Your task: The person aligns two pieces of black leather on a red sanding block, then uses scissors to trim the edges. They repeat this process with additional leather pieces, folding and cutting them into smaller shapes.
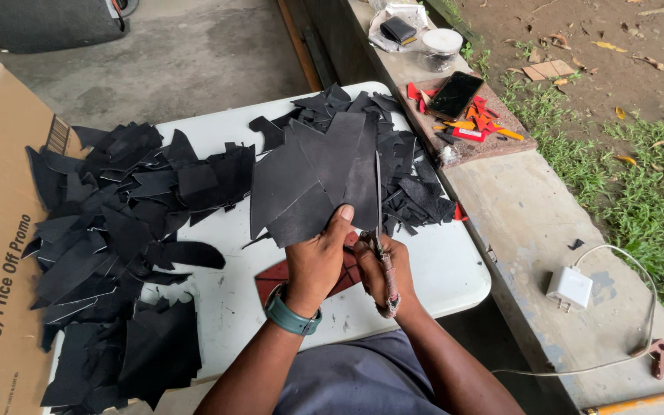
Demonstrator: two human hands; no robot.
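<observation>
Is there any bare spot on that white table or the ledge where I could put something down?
The white table is bare at its right edge, beside the right hand holding scissors, and in a strip between the two heaps of black scraps. The concrete ledge is bare between the phone and the white charger. Left and centre are crowded.

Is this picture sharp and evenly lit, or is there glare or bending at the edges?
Head view: soft, even daylight with faint shadows; mild sheen on the large black sheet that the left hand holds, and the right hand with the scissors is sharp; straight edges such as the white table bow outward from wide-lens distortion.
</observation>
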